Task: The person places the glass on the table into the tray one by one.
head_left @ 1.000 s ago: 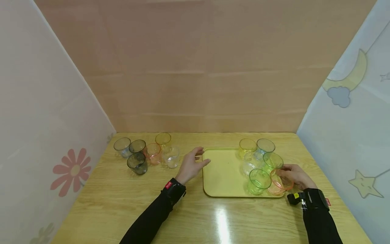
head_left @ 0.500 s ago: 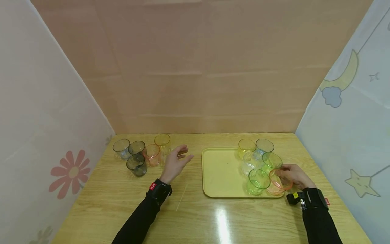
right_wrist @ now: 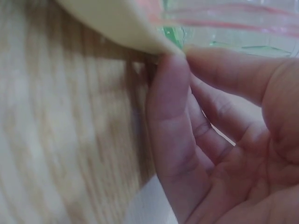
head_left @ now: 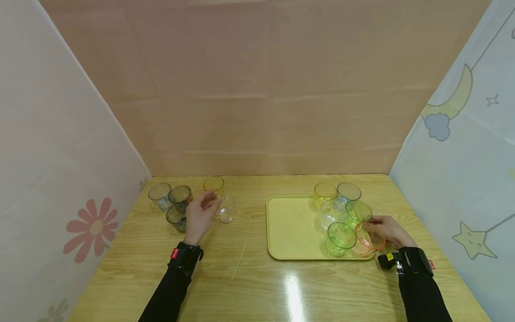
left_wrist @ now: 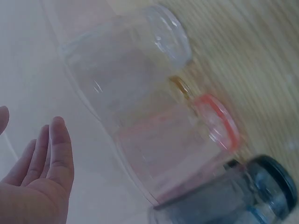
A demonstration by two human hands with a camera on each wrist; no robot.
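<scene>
fingers [right_wrist: 170, 102] pinch the tray [right_wrist: 126, 30]; wristband label [head_left: 175, 253] illegible.

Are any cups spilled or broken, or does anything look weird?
I see nothing spilled or broken. The see-through coloured and clear tumblers on the yellow rectangular tray all crowd its right side, which looks lopsided. A thin pale line marks the light wooden tabletop; I can't tell if it's a scratch.

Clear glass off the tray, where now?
In the head view, the clear glass stands on the table left of the yellow tray, just right of the left hand and in front of the amber glass.
</scene>
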